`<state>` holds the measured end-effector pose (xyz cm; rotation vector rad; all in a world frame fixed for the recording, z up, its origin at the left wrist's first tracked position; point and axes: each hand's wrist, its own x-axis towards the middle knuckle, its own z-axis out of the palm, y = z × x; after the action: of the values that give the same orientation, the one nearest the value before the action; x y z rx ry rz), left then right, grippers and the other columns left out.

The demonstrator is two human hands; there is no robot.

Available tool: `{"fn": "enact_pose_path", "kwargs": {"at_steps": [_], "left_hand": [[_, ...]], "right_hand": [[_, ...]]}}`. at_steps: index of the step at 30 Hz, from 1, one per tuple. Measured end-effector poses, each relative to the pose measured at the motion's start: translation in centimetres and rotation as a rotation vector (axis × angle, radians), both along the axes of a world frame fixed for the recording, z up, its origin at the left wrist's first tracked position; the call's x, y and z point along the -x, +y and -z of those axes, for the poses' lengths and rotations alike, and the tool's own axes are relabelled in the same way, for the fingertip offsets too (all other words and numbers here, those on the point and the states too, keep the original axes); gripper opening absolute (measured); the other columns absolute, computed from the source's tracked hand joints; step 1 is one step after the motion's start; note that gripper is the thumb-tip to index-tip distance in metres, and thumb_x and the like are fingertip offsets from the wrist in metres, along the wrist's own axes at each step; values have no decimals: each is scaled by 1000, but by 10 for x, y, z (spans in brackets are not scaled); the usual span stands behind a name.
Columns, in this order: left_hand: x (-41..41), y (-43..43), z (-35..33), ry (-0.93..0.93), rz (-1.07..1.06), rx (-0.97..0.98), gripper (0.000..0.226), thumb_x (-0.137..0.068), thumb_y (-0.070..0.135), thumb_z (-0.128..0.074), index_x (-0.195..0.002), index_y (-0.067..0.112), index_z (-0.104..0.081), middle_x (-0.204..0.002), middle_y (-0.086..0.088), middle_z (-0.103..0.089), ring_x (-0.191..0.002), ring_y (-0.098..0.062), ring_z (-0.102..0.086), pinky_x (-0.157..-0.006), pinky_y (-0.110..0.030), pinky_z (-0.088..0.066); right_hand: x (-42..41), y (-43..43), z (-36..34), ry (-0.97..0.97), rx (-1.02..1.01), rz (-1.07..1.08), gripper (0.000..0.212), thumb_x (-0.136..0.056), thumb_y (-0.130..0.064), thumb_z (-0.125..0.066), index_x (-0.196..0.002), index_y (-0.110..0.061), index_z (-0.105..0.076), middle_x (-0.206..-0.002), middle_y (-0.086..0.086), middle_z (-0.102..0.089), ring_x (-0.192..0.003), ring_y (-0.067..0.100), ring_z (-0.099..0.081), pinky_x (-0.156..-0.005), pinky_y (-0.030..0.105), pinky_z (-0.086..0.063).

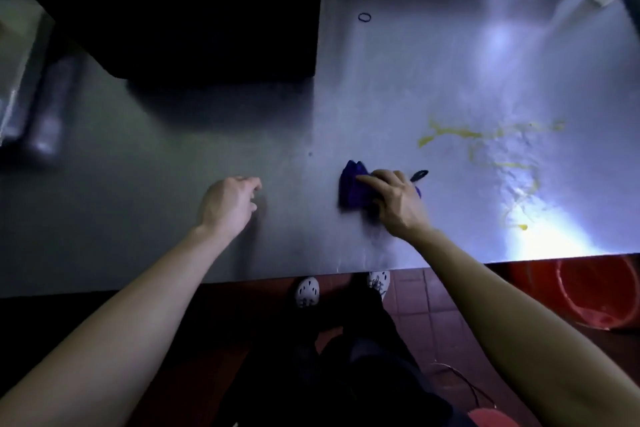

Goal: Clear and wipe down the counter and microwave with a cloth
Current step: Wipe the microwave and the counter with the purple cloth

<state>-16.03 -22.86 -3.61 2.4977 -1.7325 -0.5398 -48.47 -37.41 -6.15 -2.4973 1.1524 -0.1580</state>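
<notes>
**op_remote:** Here's what I've got on the head cam. My right fingers are curled over the purple cloth, bunching it and pressing it onto the counter, just right of centre frame. So the right hand has a proper grip on it. Left fingers are loosely curled and holding nothing. The left hand sits low over the steel near centre, and I can't tell if it's touching.

**benchwatch:** So you're mid-wipe?

**op_remote:** I'd say so. It's the counter-wiping step, and not far in. The yellow smear is spread across the right of the frame, apart from the cloth. A small black thing, maybe a pen, lies just beyond my right hand. There's also a dark ring up top, near the microwave.

**benchwatch:** Next?

**op_remote:** My guess: lift the black thing and the ring clear with the left hand, then drag the cloth right through the smear with firm pressure. The microwave, upper left, looks like it comes after that.
</notes>
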Motion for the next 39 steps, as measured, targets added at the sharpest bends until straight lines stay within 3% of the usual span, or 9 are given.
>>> {"fn": "enact_pose_path", "kwargs": {"at_steps": [3, 5, 8, 10, 13, 20, 26, 35, 39], "left_hand": [[36, -16, 5, -130, 129, 71, 28, -92, 49, -77, -82, 23, -74, -77, 2, -70, -71, -29, -70, -60, -34, -52], [62, -32, 3, -116, 228, 85, 37, -95, 56, -70, -116, 27, -75, -115, -1, -72, -108, -29, -69, -83, -42, -58], [103, -61, 0, -84, 366, -168, 113, -80, 81, -71, -169, 32, -21, -178, -8, -13, -163, -32, -16, -128, -52, -25], [129, -82, 3, -70, 384, -252, 150, -60, 92, -75, -170, 34, 9, -178, -7, 19, -165, -32, 12, -133, -57, -8], [154, -110, 7, -89, 367, -331, 174, -41, 91, -84, -166, 35, 23, -173, -8, 34, -162, -35, 25, -132, -62, -3], [146, -168, 1, -151, 172, -372, 184, -35, 76, -97, -165, 34, 25, -174, -13, 30, -162, -39, 22, -130, -66, -8], [143, -190, 13, -142, 104, -445, 187, -28, 70, -101, -167, 33, 19, -176, -10, 25, -164, -41, 11, -128, -65, -22], [145, -189, 16, -173, 120, -453, 185, -33, 70, -100, -166, 33, 24, -174, -9, 30, -163, -40, 15, -129, -62, -22], [149, -190, 9, -158, 94, -450, 184, -34, 67, -101, -165, 36, 24, -174, -6, 30, -164, -36, 16, -131, -59, -19]], "right_hand": [[19, 44, 19, 16, -36, -78, 67, -84, -9, -55, -148, -30, -62, -144, 10, -55, -122, 39, -51, -107, 52, -45], [33, 62, 21, -15, -87, -83, 72, -82, -7, -54, -148, -32, -62, -150, 8, -52, -128, 37, -48, -113, 51, -39], [72, 67, 21, -42, -135, -88, 73, -79, -4, -54, -145, -34, -65, -154, 3, -52, -133, 33, -47, -118, 49, -37], [105, 62, 21, -44, -143, -83, 71, -80, -4, -54, -143, -35, -68, -155, 0, -53, -134, 31, -48, -117, 49, -38], [144, 26, 24, -53, -114, -95, 71, -77, -6, -49, -138, -32, -72, -152, 3, -57, -130, 33, -52, -112, 52, -42], [117, -80, 33, -149, 2, 216, 46, -85, -22, -58, -127, -29, -77, -137, 4, -63, -125, 34, -53, -111, 57, -38], [134, -38, 46, -262, -44, -41, 26, -102, -35, -73, -128, -37, -77, -141, 0, -62, -125, 32, -56, -111, 51, -38], [-9, -315, 41, -165, 83, 67, 32, -95, -36, -63, -124, -34, -75, -133, 0, -63, -126, 33, -52, -108, 48, -37], [4, -240, 38, -241, 148, 92, 24, -92, -29, -66, -114, -25, -73, -121, 3, -65, -110, 34, -57, -102, 48, -41]]}}
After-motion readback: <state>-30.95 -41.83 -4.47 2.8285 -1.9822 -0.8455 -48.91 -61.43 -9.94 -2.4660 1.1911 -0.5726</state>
